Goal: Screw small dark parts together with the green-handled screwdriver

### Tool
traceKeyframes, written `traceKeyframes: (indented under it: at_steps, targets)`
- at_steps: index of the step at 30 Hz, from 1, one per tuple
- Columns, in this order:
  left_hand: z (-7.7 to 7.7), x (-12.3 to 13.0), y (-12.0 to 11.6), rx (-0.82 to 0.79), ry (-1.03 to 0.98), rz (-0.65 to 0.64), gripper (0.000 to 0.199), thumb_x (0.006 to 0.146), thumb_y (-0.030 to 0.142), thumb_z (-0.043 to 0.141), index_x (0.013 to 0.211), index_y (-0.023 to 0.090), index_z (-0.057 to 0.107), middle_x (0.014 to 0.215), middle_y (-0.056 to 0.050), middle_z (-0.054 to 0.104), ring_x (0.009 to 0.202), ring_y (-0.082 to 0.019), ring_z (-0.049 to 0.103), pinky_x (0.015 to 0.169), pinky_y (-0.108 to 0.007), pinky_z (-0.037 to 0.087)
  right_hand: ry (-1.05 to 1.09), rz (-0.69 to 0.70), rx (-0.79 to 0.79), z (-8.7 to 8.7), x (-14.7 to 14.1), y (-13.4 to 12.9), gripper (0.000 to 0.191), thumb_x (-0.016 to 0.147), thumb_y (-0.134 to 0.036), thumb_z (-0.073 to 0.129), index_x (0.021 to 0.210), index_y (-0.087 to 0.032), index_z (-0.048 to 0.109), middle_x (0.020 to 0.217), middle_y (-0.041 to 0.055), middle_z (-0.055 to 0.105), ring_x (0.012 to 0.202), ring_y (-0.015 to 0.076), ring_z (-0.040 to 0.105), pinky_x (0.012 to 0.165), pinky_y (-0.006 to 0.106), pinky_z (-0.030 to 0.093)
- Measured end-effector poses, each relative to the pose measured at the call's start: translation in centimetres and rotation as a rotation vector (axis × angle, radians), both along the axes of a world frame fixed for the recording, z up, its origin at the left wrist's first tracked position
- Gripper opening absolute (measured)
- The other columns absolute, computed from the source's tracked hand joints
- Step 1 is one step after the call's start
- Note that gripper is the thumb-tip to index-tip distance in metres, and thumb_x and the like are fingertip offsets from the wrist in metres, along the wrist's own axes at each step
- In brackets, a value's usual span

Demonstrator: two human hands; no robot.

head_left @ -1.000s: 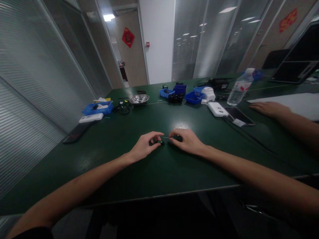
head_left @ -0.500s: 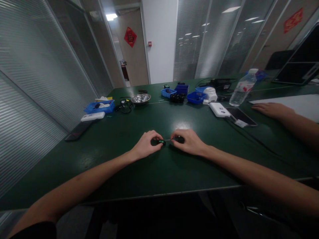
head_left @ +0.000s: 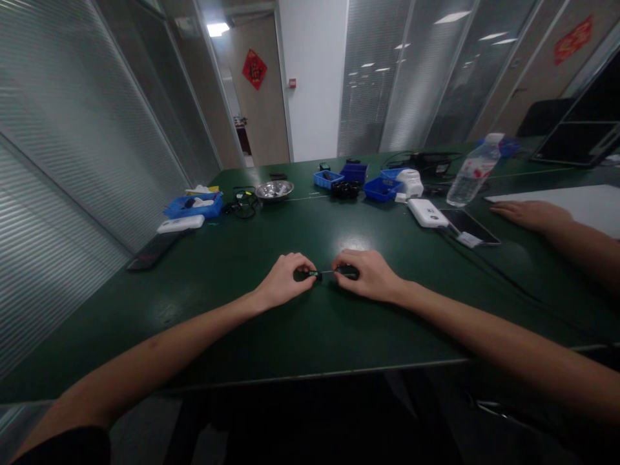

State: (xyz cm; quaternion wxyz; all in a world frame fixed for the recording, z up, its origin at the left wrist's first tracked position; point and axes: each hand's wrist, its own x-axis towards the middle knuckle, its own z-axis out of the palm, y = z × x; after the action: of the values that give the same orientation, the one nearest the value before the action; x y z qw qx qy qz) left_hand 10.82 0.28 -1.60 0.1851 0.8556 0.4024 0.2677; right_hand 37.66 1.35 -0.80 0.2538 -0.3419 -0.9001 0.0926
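Note:
Between thumb and fingers, my left hand (head_left: pixel 287 279) pinches a small black part with a green face (head_left: pixel 314 274). It is too small to name more exactly. My right hand (head_left: pixel 368 276) is closed around the dark handle of a screwdriver (head_left: pixel 328 272). Its thin metal shaft points left and reaches the black part, though I cannot make out where the tip sits. Both hands are low over the green table, a short gap apart, and the fingers partly hide what they hold.
A metal bowl (head_left: pixel 274 190) holds small pieces. Blue trays (head_left: pixel 382 188) and a blue basket (head_left: pixel 194 205) stand farther back. At right are a water bottle (head_left: pixel 475 171), a white power bank (head_left: pixel 427 213), a phone (head_left: pixel 469 226) and another person's hand (head_left: pixel 530 214).
The black part in my left hand has tilted slightly and sits a little higher. The right hand with the screwdriver has hardly moved.

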Motion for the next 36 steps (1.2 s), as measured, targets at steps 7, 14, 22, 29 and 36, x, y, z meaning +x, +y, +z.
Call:
traceKeyframes:
  at_steps: [7,14,22,29,36]
  targets:
    - [0.01,0.04,0.02,0.005,-0.003,0.001,0.015,0.093,0.032,0.067,0.102,0.022,0.072,0.099,-0.005,0.071,0.094,-0.024,0.064,0.086,-0.04,0.044,-0.052,0.016,0.04,0.14,0.01,-0.24,0.015,0.093,-0.031,0.063,0.104,-0.024,0.071,0.096,0.004,0.072,0.079,0.0187,0.065,0.069,0.03,0.043]
    - [-0.05,0.02,-0.01,0.011,-0.008,-0.001,0.016,0.093,0.033,0.067,0.102,0.021,0.073,0.099,-0.005,0.071,0.093,-0.023,0.063,0.087,-0.039,0.044,-0.062,0.037,0.053,0.02,-0.01,-0.23,0.017,0.095,-0.033,0.06,0.106,-0.024,0.07,0.097,0.0042,0.071,0.08,0.0187,0.065,0.069,0.03,0.043]
    - [0.43,0.08,-0.18,-0.016,-0.005,-0.005,0.015,0.093,0.032,0.067,0.102,0.021,0.073,0.099,-0.006,0.071,0.094,-0.024,0.063,0.086,-0.04,0.044,-0.062,0.04,0.054,0.12,-0.04,-0.34,0.016,0.096,-0.033,0.059,0.106,-0.023,0.069,0.098,0.004,0.07,0.08,0.0182,0.065,0.07,0.03,0.043]
    - [0.05,-0.01,0.02,-0.013,0.001,-0.014,0.019,0.094,0.034,0.066,0.104,0.019,0.072,0.1,-0.005,0.071,0.094,-0.023,0.063,0.087,-0.038,0.045,-0.073,0.076,0.09,0.01,-0.06,-0.4,0.018,0.098,-0.033,0.059,0.108,-0.021,0.068,0.096,0.0036,0.068,0.078,0.0163,0.061,0.067,0.028,0.04]
    - [-0.07,0.13,0.04,0.005,-0.012,-0.052,0.017,0.095,0.033,0.067,0.103,0.019,0.073,0.097,-0.005,0.069,0.092,-0.021,0.063,0.086,-0.036,0.046,-0.105,0.122,0.138,-0.4,-0.27,-0.52,0.022,0.103,-0.034,0.055,0.116,-0.021,0.066,0.1,0.0059,0.066,0.081,0.0172,0.062,0.068,0.028,0.042]
